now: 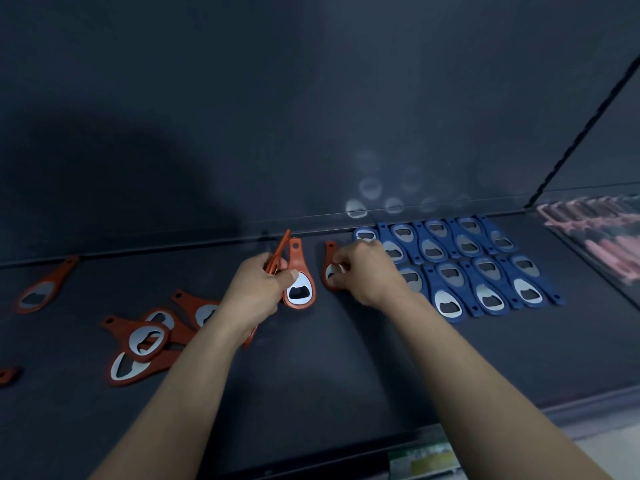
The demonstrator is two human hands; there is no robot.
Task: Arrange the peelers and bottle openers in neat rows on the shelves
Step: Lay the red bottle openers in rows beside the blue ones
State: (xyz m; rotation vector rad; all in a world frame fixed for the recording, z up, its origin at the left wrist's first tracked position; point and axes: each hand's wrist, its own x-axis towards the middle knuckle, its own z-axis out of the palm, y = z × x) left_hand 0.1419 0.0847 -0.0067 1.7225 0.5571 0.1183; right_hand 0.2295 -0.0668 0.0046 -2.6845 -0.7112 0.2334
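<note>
On a dark shelf [329,368], blue bottle openers [485,271] lie in two neat rows at the right. My right hand [363,271] pinches an orange bottle opener [329,252] lying just left of the blue ones. My left hand [258,289] grips a thin stack of orange openers [278,252] held on edge. Its thumb touches another orange opener [299,282] that lies flat between my hands. A loose pile of orange openers [149,341] sits at the left, with a single one [41,289] farther left.
A clear upright divider [588,258] bounds the shelf section on the right, with pink peelers [595,220] behind it. The dark back wall rises behind the openers. Another orange piece [7,374] shows at the left edge. A price label strip [422,460] runs along the shelf front.
</note>
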